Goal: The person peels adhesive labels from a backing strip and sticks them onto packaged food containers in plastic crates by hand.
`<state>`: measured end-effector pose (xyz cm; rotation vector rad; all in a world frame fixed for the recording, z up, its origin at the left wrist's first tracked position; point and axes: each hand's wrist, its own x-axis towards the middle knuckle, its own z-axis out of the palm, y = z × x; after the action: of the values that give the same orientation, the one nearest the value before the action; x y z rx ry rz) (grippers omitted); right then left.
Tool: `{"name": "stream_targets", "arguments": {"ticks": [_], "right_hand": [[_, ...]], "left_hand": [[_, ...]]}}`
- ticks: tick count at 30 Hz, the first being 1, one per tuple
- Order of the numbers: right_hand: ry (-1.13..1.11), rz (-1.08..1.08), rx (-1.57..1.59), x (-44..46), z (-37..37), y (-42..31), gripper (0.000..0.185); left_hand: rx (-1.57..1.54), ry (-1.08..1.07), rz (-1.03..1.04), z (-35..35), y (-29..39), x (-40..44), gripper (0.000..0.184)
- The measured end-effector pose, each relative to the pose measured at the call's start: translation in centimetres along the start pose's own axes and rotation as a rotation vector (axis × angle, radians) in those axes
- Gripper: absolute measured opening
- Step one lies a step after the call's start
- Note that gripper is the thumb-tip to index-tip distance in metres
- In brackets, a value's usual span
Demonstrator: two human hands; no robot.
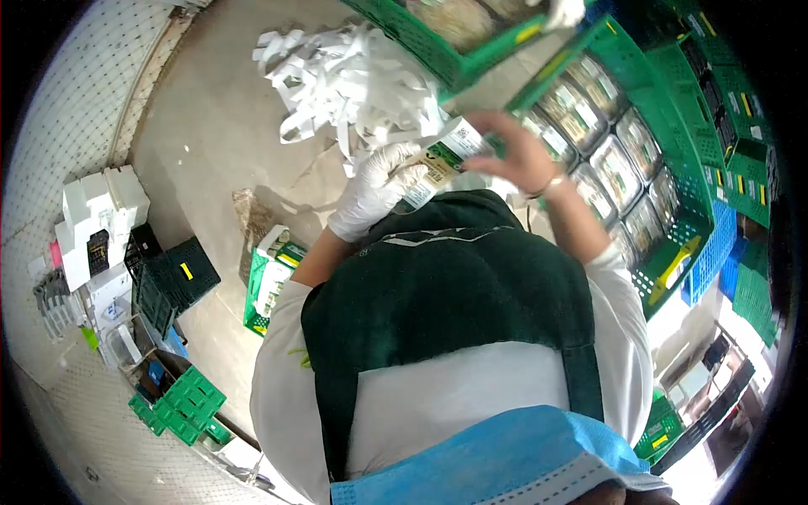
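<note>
My left hand point(376, 189), in a white glove, is closed around a printed card sleeve point(440, 162) with a green panel and a white end bearing a square code. It is held in front of my dark green apron point(446, 286). I cannot tell whether it is one sleeve or a stack. My right hand point(522, 156), bare and blurred, is at the sleeve's white end with thumb and fingers apart. To its right stands a green crate point(617, 34) holding several clear-topped packs point(614, 172) with labels.
White strips point(349, 84) lie heaped on the floor ahead. Another green crate point(471, 67) stands beyond, with another person's gloved hand point(566, 13) at its edge. A small green crate point(252, 295) holds printed sleeves at left. Black crates point(177, 282) and white boxes point(105, 202) stand farther left.
</note>
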<state>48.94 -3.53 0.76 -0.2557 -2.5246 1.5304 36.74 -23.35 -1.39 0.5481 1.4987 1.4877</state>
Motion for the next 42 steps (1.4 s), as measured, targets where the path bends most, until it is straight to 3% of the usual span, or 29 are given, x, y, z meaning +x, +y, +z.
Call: {"name": "stream_targets", "arguments": {"ticks": [3, 4, 6, 7, 9, 10, 11, 12, 15, 17, 18, 22, 23, 24, 25, 26, 27, 28, 29, 30, 32, 34, 35, 37, 38, 42], "right_hand": [[-0.079, -0.069, -0.023, 5.8, 5.2, -3.1, 0.031], [-0.125, 0.019, -0.033, 7.1, 6.0, -3.7, 0.03], [-0.192, 0.096, -0.068, 9.3, 7.5, -4.6, 0.029], [-0.214, 0.084, -0.091, 10.4, 8.4, -4.5, 0.029], [-0.14, -0.04, -0.053, 12.8, 10.2, -3.9, 0.033], [-0.097, -0.036, -0.047, 14.0, 10.3, -3.8, 0.03], [-0.052, -0.031, -0.039, 15.3, 10.2, -3.7, 0.027], [-0.07, -0.07, -0.093, 17.0, 9.6, -3.5, 0.022], [-0.117, -0.159, -0.077, 22.0, 8.1, -2.6, 0.013], [-0.127, -0.202, -0.044, 25.4, 7.2, -2.0, 0.012], [-0.116, -0.197, -0.04, 27.3, 6.7, -1.9, 0.011], [-0.11, -0.271, -0.058, 34.4, 3.6, -2.2, 0.011], [-0.111, -0.334, -0.142, 36.4, 2.5, -1.6, 0.009], [-0.033, -0.252, -0.247, 38.5, 1.3, -1.1, 0.009], [0.042, -0.154, -0.224, 41.0, -0.3, -1.1, 0.01], [0.015, -0.124, -0.232, 43.8, -2.1, -0.7, 0.012], [-0.015, -0.065, -0.253, 46.7, -2.9, 0.8, 0.016], [0.012, -0.087, -0.316, 49.2, -3.2, 2.5, 0.021], [0.189, -0.095, -0.352, 51.7, -2.5, 4.2, 0.025], [0.239, -0.078, -0.507, 54.1, -2.0, 6.3, 0.026], [0.296, -0.028, -0.661, 56.9, -0.3, 10.0, 0.028], [0.288, 0.11, -1.153, 57.9, 2.0, 12.5, 0.034], [0.271, 0.254, -1.155, 58.1, 2.8, 13.2, 0.045], [0.447, 0.256, -1.142, 57.5, 4.0, 12.2, 0.056], [0.429, 0.276, -1.207, 57.4, 4.5, 11.7, 0.067], [0.305, 0.392, -1.172, 56.4, 6.0, 10.8, 0.072]], "left_hand": [[0.22, -0.102, -0.001, -6.4, 3.6, -0.6, 0.013], [0.223, -0.097, 0.005, -7.9, 4.1, -0.6, 0.013], [0.372, -0.027, 0.175, -10.0, 4.9, -0.1, 0.019], [0.29, 0.103, 0.274, -10.1, 4.6, 0.7, 0.023], [0.133, 0.035, 0.241, -11.1, 5.4, 2.6, 0.027], [0.066, 0.082, 0.126, -12.0, 5.3, 3.4, 0.02], [0.169, 0.149, 0.138, -12.7, 5.7, 4.4, 0.011], [0.211, 0.121, 0.095, -13.8, 6.0, 5.5, 0.013], [0.479, 0.039, -0.076, -17.1, 7.5, 9.6, 0.022], [0.459, 0.096, 0.188, -18.5, 8.7, 12.6, 0.036], [0.445, 0.087, 0.369, -18.3, 11.2, 14.1, 0.055], [0.395, -0.105, 0.262, -20.9, 15.4, 20.6, 0.067], [0.264, -0.099, 0.166, -21.7, 16.1, 21.6, 0.052], [0.143, -0.027, 0.105, -22.9, 15.7, 22.6, 0.04], [0.024, 0.047, 0.047, -24.3, 14.9, 23.7, 0.029], [0.082, 0.111, 0.145, -26.2, 14.4, 24.6, 0.013], [0.018, 0.168, 0.106, -27.6, 14.4, 25.3, 0.011], [-0.043, 0.176, 0.078, -29.1, 14.6, 26.0, 0.01], [-0.1, 0.178, 0.053, -30.9, 14.8, 26.8, 0.009], [0.018, 0.191, 0.158, -33.1, 14.1, 28.1, 0.009], [-0.071, 0.205, 0.076, -36.1, 15.3, 29.6, 0.011], [-0.152, 0.108, -0.007, -39.2, 16.9, 31.1, 0.016], [-0.161, 0.092, -0.007, -40.0, 17.7, 32.2, 0.016], [-0.182, 0.05, 0.145, -41.0, 19.6, 34.0, 0.023], [-0.276, 0.066, 0.134, -40.6, 20.7, 34.8, 0.029], [-0.037, -0.136, 0.04, -42.4, 21.0, 37.7, 0.022]]}}
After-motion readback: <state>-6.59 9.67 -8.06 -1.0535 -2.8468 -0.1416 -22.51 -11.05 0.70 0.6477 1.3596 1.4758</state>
